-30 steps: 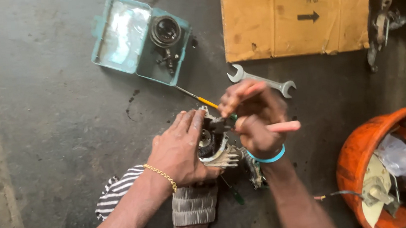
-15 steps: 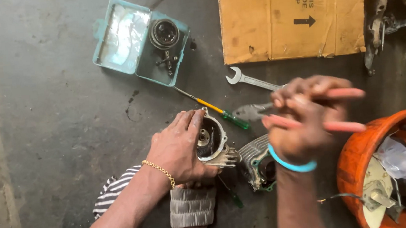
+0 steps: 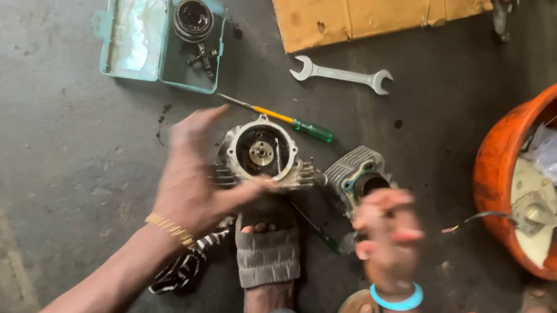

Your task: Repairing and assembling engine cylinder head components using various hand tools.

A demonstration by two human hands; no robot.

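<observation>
Left hand (image 3: 190, 184) open, fingers spread, thumb touching the round grey metal engine casing (image 3: 261, 154) on the dark floor (image 3: 54, 129), right hand (image 3: 386, 234) blurred, curled around something unclear, just below the finned grey cylinder (image 3: 359, 177), green-handled screwdriver (image 3: 285, 121) beyond both hands

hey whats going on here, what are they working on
A person crouched over a dark, oily floor is handling small engine parts. The left hand rests against a round finned engine part. The right hand, blurred, grips something red beside a second finned part. Nearby lie a screwdriver, a spanner, a teal tin, cardboard and an orange tub.
</observation>
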